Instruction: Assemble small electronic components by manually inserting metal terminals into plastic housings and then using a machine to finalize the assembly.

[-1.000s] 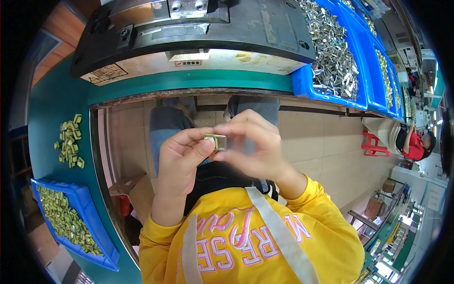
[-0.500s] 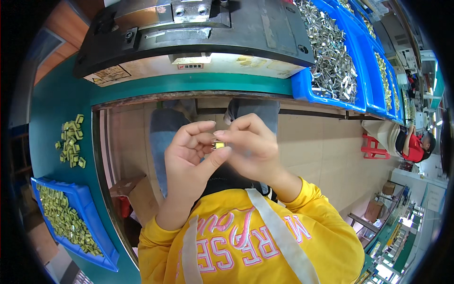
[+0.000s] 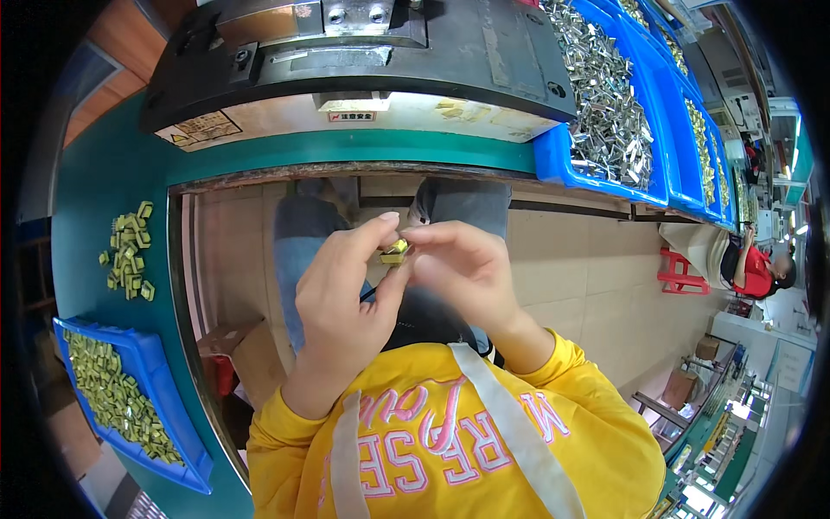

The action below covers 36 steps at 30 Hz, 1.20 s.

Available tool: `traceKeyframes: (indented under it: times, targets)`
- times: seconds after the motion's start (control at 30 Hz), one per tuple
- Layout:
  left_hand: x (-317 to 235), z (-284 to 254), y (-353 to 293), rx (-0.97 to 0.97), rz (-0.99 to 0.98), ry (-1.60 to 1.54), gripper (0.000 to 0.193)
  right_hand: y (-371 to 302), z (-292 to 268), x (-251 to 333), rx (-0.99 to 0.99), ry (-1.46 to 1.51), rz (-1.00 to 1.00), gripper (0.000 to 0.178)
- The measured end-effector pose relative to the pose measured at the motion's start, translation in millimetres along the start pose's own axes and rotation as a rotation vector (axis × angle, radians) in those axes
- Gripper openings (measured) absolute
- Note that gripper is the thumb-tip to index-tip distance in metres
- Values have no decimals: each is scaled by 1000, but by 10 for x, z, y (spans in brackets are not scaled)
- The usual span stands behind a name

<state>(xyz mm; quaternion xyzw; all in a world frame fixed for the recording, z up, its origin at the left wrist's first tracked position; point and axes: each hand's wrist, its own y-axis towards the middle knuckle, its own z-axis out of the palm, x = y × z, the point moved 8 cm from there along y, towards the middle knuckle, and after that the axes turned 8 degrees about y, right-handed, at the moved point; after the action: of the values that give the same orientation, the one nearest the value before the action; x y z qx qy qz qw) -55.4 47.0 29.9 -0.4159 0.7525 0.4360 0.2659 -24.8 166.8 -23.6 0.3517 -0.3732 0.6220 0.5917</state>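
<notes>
Between my hands, above my lap, is a small yellow block-shaped component (image 3: 394,252) with a shiny metal part, like a small transformer. My left hand (image 3: 339,281) pinches it between thumb and fingers. My right hand (image 3: 471,272) meets it from the other side, its fingertips closed at the component's right end. Some of the right fingers are blurred, and the fingertips cover part of the piece. Similar yellow components (image 3: 130,251) lie in a loose pile on the green table to the left.
A blue tray (image 3: 186,406) of yellow components stands at the lower left. Ahead is a heavy dark metal machine base (image 3: 450,73). At the right, a blue bin (image 3: 596,177) holds many shiny metal pieces, with more bins beyond. A person in red (image 3: 761,272) sits far right near a red stool (image 3: 683,272).
My left hand has turned, with its back now more to view. The yellow component has tilted and moved slightly up between the fingers, and the right fingers have shifted around it.
</notes>
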Motion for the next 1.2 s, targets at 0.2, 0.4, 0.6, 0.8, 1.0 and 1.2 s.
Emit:
traceKeyframes:
  times: [0.2,0.4,0.6,0.8,1.0,1.2]
  targets:
    - [55,-16,6,-56,-2,-83,32,14,-56,-183,-56,308,98,17]
    - [-8,-6,51,-20,125,-42,28,-2,-31,-388,-60,562,291,10]
    - [12,21,48,65,114,-66,31,-29,39,-505,56,728,387,10]
    - [135,52,10,48,-44,-287,34,-29,116,-516,55,837,465,9]
    - [197,84,-19,139,6,-333,31,-31,164,-509,118,873,455,10]
    - [138,103,-11,164,93,-304,27,-15,120,-512,107,836,391,16]
